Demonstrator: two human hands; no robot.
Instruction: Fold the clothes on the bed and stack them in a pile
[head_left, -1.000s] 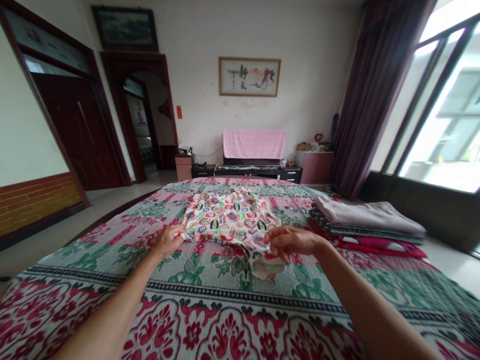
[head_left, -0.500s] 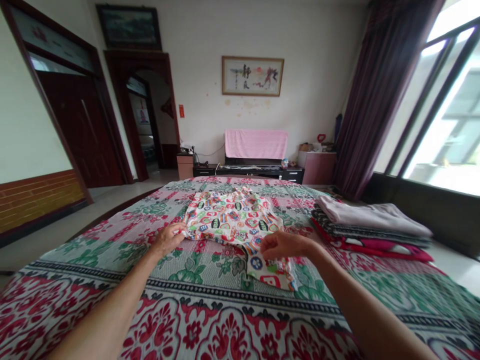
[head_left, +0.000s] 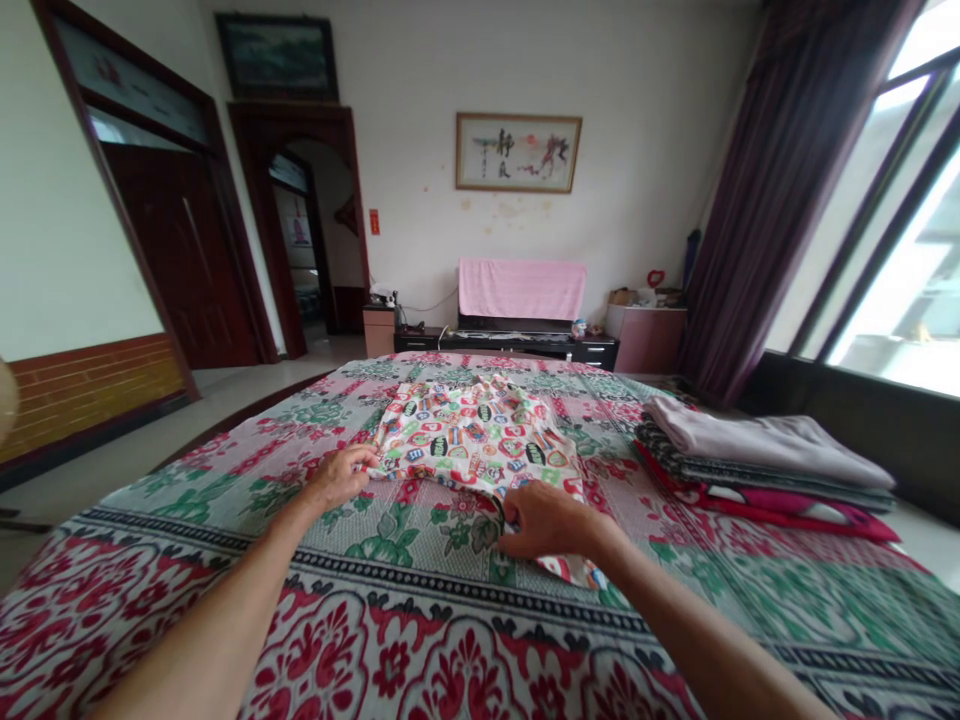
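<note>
A white garment [head_left: 465, 435] with a bright multicoloured print lies spread on the patterned bedspread [head_left: 360, 590]. One narrower part of it, a sleeve or a leg, stretches towards me on the right. My left hand [head_left: 343, 477] pinches the garment's near left corner. Over that narrower part, my right hand [head_left: 544, 520] is closed with its fingertips at the inner edge, gripping the cloth. It covers much of this part; the lower end shows below the hand.
To the right lies a stack of folded cloths [head_left: 765, 465], pale pink on top, grey and red below. Beyond the bed, a low black cabinet [head_left: 510, 345] stands against the wall with a pink towel [head_left: 523, 288] draped above it. A dark curtain [head_left: 780, 190] hangs by the window.
My right hand has moved down and slightly left, onto the inner edge of the narrower part. My left hand stays at the corner. The view has shifted slightly left.
</note>
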